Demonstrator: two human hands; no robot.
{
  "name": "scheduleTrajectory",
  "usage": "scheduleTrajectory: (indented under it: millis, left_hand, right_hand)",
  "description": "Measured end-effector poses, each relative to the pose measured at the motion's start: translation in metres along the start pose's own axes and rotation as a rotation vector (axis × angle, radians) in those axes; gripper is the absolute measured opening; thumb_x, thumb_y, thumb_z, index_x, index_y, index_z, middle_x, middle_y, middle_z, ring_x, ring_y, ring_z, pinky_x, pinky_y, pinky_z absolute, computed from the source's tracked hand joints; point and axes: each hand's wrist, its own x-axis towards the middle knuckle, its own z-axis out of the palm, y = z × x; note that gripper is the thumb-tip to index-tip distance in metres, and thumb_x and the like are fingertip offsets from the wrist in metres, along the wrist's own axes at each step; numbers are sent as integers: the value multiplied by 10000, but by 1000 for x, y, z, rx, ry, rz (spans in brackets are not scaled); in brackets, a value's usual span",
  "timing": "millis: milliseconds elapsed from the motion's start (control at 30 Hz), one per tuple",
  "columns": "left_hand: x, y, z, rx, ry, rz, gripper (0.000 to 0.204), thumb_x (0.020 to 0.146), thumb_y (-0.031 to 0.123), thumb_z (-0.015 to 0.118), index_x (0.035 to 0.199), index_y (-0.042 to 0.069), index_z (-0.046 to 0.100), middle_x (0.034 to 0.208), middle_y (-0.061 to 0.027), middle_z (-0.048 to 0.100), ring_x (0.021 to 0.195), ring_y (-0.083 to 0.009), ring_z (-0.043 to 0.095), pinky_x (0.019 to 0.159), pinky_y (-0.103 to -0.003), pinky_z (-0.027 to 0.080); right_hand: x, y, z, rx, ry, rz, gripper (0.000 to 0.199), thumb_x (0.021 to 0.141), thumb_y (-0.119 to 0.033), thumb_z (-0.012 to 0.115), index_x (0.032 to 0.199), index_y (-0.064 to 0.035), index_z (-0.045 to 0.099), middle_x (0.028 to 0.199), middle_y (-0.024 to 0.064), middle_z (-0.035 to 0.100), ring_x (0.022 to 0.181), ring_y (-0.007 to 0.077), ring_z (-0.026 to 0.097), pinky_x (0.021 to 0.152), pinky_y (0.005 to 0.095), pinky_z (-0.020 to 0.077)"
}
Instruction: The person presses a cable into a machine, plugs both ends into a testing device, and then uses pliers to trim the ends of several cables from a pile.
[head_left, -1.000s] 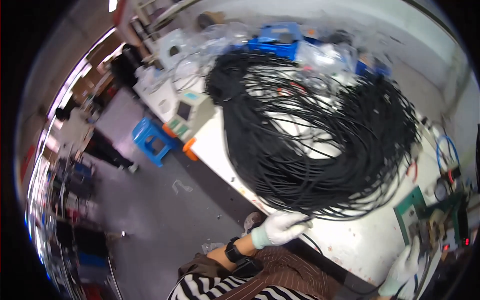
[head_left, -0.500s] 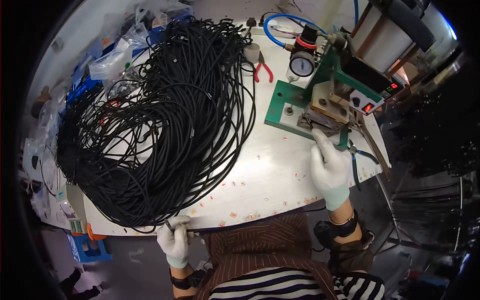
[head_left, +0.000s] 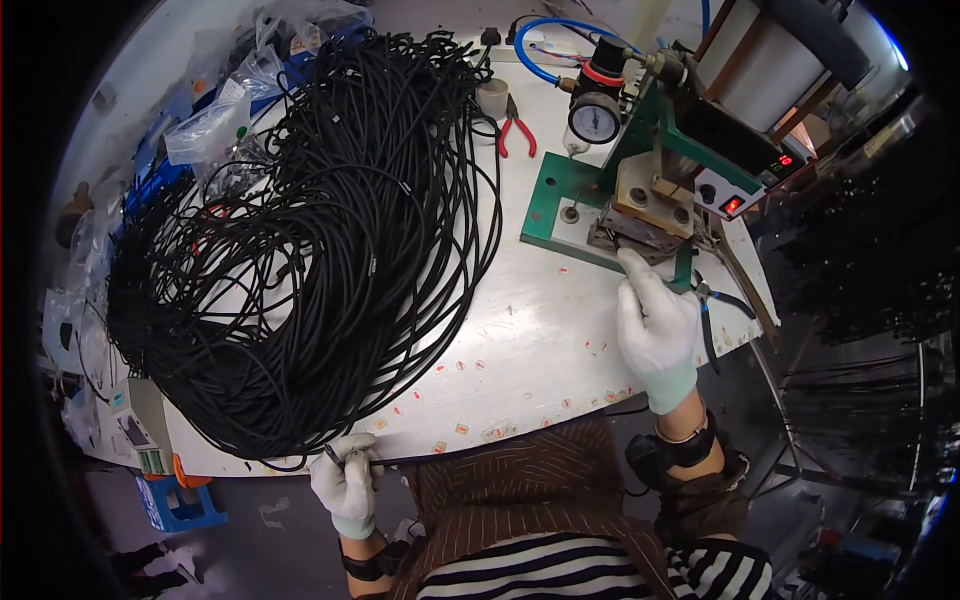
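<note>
My left hand (head_left: 343, 485), in a white glove, is closed at the table's near edge, with a short dark length of black cable (head_left: 333, 454) showing between its fingers. My right hand (head_left: 657, 325), gloved too, reaches up to the green bench press (head_left: 568, 205). Its fingertips are pinched together at the front of the metal die block (head_left: 640, 240); whatever they grip there is hidden. A big coiled heap of black cables (head_left: 340, 300) covers the left half of the table, its lower side just above my left hand.
Red-handled pliers (head_left: 517, 135) lie behind the press's left side. Blue-handled pliers (head_left: 715, 305) rest right of my right hand. A pressure gauge (head_left: 593, 120) and blue hose (head_left: 530, 50) stand at the back. Small label scraps (head_left: 462, 428) dot the white table (head_left: 520, 340). A small box (head_left: 140, 420) sits far left.
The whole view has shifted slightly. Both hands keep nearly the same places and grips, the right still at the die block.
</note>
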Motion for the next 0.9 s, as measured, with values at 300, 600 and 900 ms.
scheduleTrajectory:
  millis: [300, 600, 900]
  left_hand:
    - [2, 2, 0, -2, -24, 12, 202, 893, 104, 414, 889, -28, 567, 561, -34, 502, 392, -51, 398, 354, -175, 296]
    - [1, 0, 0, 16, -15, 15, 200, 889, 90, 403, 890, -26, 566, 553, -35, 499, 382, -49, 389, 349, -177, 291]
    - [0, -1, 0, 12, -2, 16, 201, 877, 81, 395, 888, -28, 564, 544, -40, 499, 378, -51, 383, 347, -179, 291]
  right_hand:
    - [4, 0, 2, 51, 31, -17, 235, 785, 17, 538, 1005, 10, 621, 691, 184, 592, 467, 238, 545, 479, 301, 417]
    - [6, 1, 4, 41, 40, -29, 233, 793, 5, 540, 1012, 4, 620, 709, 183, 605, 509, 249, 583, 505, 294, 440]
    - [-3, -1, 3, 135, -14, 230, 160, 831, -65, 570, 941, 41, 617, 592, 97, 582, 456, 107, 523, 451, 251, 400]
